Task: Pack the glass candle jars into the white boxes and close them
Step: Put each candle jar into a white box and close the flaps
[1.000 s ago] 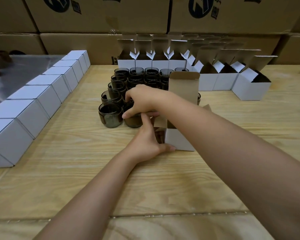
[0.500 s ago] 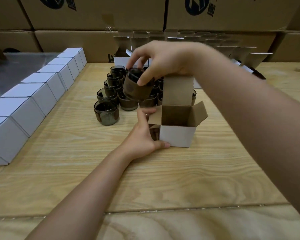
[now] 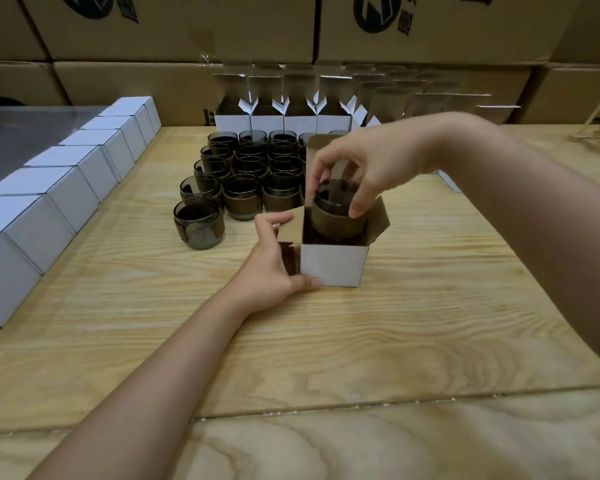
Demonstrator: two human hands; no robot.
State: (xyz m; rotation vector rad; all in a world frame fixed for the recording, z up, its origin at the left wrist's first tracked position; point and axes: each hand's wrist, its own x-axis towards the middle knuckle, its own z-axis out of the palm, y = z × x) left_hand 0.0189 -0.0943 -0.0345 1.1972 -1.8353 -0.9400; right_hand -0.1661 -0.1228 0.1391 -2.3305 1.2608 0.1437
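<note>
Jar [image 3: 338, 216] sits half down in the open white box [image 3: 333, 265], my right hand [image 3: 364, 161] pinching its rim from above, my left hand [image 3: 271, 268] gripping the box's left corner and flap. Loose jars [image 3: 253, 171] crowd just behind-left and closed boxes [image 3: 66, 188] line the left edge. Wooden table [image 3: 326, 341] runs wide toward me and right, brown cartons [image 3: 174, 26] wall the back

No words can be read. The big brown boxes [image 3: 187, 36] at the back have dark round marks [image 3: 378, 13] and printed signs [image 3: 405, 24], cut off and blurry.
</note>
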